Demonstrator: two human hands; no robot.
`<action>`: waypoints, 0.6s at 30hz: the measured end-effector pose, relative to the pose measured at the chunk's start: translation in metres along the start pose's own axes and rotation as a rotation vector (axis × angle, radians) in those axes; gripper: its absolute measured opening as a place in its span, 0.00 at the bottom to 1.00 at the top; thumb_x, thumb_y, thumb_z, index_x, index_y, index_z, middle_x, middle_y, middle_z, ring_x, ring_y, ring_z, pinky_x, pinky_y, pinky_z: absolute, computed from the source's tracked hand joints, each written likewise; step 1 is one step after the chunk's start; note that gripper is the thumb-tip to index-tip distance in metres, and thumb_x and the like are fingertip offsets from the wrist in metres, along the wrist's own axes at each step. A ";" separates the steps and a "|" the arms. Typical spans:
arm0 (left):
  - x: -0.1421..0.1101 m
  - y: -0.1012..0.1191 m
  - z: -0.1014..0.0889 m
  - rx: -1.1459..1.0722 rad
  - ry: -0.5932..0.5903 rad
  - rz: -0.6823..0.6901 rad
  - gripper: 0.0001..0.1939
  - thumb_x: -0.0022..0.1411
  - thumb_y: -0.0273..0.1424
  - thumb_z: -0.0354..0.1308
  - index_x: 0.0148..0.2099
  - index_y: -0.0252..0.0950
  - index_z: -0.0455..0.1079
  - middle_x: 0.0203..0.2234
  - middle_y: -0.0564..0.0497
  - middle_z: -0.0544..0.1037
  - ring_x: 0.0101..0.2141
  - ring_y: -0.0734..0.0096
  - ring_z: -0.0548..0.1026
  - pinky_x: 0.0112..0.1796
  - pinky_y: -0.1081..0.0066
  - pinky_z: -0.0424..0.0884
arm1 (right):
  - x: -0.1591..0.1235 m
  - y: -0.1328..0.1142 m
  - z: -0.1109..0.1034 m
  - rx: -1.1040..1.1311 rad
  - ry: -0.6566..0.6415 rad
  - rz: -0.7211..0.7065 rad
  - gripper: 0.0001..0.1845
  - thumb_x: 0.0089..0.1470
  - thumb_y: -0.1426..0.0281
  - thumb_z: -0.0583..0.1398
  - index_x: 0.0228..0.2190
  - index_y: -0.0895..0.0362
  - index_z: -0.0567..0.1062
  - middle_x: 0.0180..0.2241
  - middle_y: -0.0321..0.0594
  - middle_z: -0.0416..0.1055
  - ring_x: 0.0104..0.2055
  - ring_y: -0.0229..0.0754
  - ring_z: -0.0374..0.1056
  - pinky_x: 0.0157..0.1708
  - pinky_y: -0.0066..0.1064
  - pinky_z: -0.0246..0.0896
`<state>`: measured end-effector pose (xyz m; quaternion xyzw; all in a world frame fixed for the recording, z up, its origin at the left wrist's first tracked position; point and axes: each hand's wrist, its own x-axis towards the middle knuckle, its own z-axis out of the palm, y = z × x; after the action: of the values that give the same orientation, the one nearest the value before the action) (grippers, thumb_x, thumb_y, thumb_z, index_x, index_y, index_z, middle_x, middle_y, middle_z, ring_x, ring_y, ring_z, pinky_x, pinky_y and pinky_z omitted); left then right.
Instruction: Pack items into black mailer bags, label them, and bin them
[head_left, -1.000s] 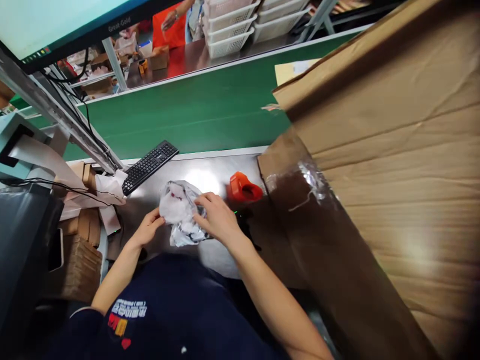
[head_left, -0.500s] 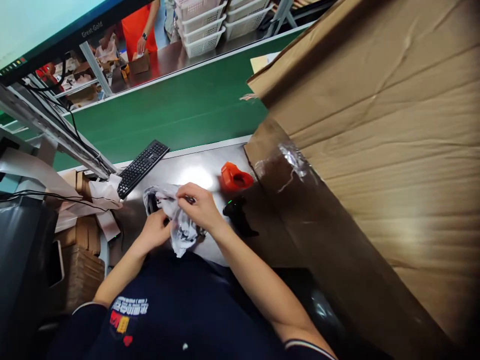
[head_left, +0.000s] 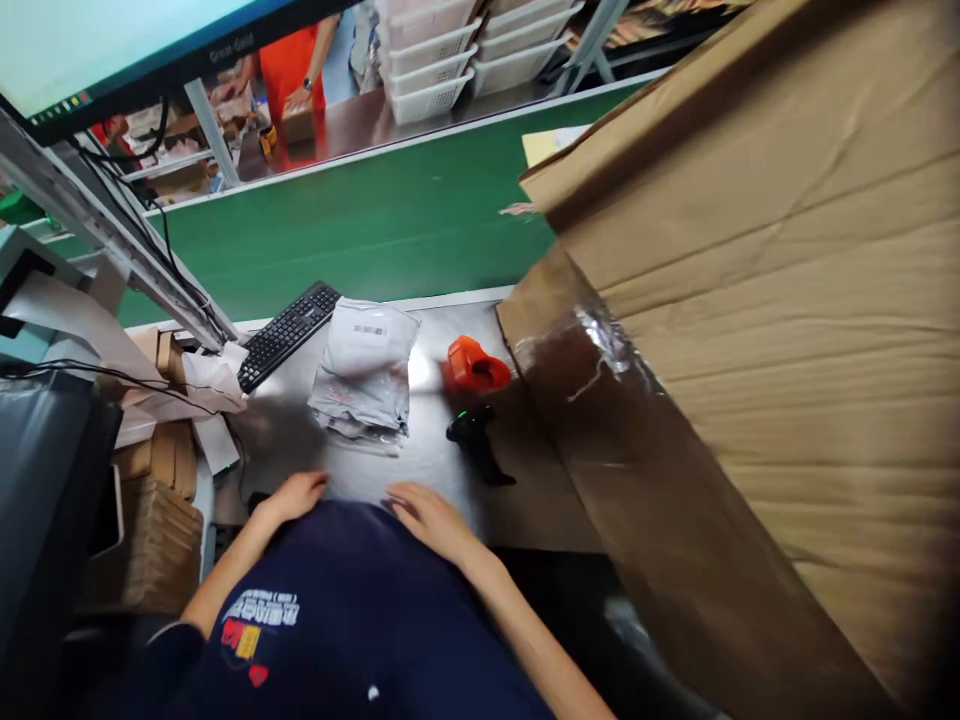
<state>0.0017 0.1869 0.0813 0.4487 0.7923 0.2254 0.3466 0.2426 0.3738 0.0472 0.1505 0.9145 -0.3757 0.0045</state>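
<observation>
A grey-white plastic mailing bag [head_left: 365, 370] with a barcode on it lies on the metal tabletop, its near end crumpled and partly see-through. My left hand [head_left: 297, 495] is at the table's near edge, close to my body, holding nothing, its fingers loosely stretched. Across from it, my right hand [head_left: 429, 517] also holds nothing, fingers extended by the front of my shirt. Both hands are apart from the bag. To the bag's right lies a black handheld scanner [head_left: 480, 445] with a green light. An orange hollow plastic piece [head_left: 476, 366] sits just beyond it.
Behind the bag is a black keyboard [head_left: 289, 335]; a monitor [head_left: 150, 60] hangs at upper left. A large cardboard sheet [head_left: 750, 250] fills the right side. A green belt [head_left: 360, 235] runs across the back, with white baskets [head_left: 431, 85] and a person in orange beyond.
Both hands have let go of the crumpled bag and drawn back towards my body. The bag now lies flatter and farther forward, with its barcode showing. The view has shifted slightly.
</observation>
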 end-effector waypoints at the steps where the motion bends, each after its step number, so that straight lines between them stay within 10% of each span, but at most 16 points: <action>1: -0.016 -0.015 -0.003 0.006 0.019 -0.040 0.18 0.65 0.29 0.57 0.54 0.34 0.80 0.52 0.40 0.84 0.55 0.51 0.81 0.58 0.57 0.75 | -0.024 0.013 0.009 0.078 0.038 0.120 0.20 0.65 0.65 0.53 0.48 0.54 0.82 0.49 0.48 0.82 0.51 0.52 0.78 0.53 0.47 0.75; 7: -0.039 -0.044 -0.024 0.282 0.366 -0.190 0.21 0.73 0.32 0.51 0.63 0.37 0.75 0.60 0.40 0.79 0.62 0.54 0.75 0.64 0.51 0.70 | -0.063 0.042 0.030 0.169 0.159 0.364 0.25 0.64 0.58 0.52 0.51 0.55 0.81 0.52 0.51 0.80 0.54 0.54 0.77 0.56 0.48 0.74; 13: 0.076 0.039 -0.005 0.532 0.133 0.068 0.38 0.71 0.34 0.58 0.78 0.40 0.52 0.78 0.37 0.47 0.76 0.40 0.44 0.71 0.41 0.50 | 0.029 0.009 0.034 -0.037 -0.009 -0.026 0.21 0.62 0.74 0.53 0.50 0.60 0.80 0.49 0.53 0.81 0.53 0.51 0.76 0.56 0.46 0.73; 18: 0.113 0.081 0.005 0.347 0.070 -0.077 0.40 0.68 0.29 0.62 0.75 0.21 0.52 0.70 0.17 0.59 0.67 0.32 0.66 0.63 0.47 0.66 | 0.076 -0.050 0.073 -0.091 -0.149 -0.434 0.20 0.53 0.71 0.66 0.49 0.53 0.81 0.52 0.47 0.81 0.53 0.50 0.76 0.56 0.41 0.72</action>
<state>0.0097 0.3255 0.0924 0.4630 0.8474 0.0874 0.2448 0.1486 0.3104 0.0200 -0.0785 0.9385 -0.3363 -0.0020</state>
